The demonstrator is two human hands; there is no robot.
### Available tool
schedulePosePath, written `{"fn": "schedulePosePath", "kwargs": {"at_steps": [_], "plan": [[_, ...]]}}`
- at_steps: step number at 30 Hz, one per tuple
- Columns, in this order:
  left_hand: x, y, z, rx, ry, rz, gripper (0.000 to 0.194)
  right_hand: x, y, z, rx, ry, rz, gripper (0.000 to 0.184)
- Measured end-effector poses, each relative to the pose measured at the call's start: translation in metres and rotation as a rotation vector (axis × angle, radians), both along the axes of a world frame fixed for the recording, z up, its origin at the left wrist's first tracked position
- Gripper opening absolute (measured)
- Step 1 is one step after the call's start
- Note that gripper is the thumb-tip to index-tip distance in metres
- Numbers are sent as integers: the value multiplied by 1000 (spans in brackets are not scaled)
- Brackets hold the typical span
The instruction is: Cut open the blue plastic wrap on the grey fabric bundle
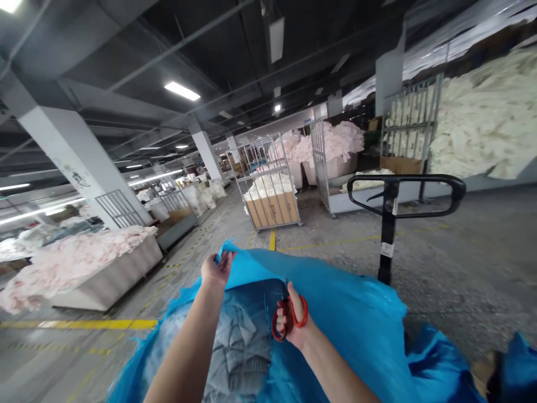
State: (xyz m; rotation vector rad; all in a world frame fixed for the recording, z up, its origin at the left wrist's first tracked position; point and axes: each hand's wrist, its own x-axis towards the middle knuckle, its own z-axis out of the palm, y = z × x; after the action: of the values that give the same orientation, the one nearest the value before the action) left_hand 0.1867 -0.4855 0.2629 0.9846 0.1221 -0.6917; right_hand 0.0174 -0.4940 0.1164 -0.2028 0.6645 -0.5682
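A large blue plastic cover lies over a bale in front of me, split open so that grey fabric shows inside. My left hand is closed, pinching the raised edge of the blue plastic at the far end of the split. My right hand is closed around red-handled scissors, with the blades down in the split of the plastic.
A black pallet-jack handle stands just beyond the bale on the right. Wire cage carts with white and pink cloth stand ahead. A low bin of pink cloth sits left by a pillar. Yellow floor lines cross the concrete.
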Motion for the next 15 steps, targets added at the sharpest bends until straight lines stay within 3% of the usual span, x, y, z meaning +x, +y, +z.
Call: {"fn": "schedulePosePath", "kwargs": {"at_steps": [3, 8, 15], "plan": [[0, -3, -2, -18, -4, 28, 19, -9, -9, 0, -25, -70, 130, 62], [2, -10, -2, -6, -4, 57, 18, -22, -9, 1, -8, -69, 224, 61], [6, -15, -5, 17, -7, 60, 17, -7, -25, -5, 16, 2, 177, 60]]}}
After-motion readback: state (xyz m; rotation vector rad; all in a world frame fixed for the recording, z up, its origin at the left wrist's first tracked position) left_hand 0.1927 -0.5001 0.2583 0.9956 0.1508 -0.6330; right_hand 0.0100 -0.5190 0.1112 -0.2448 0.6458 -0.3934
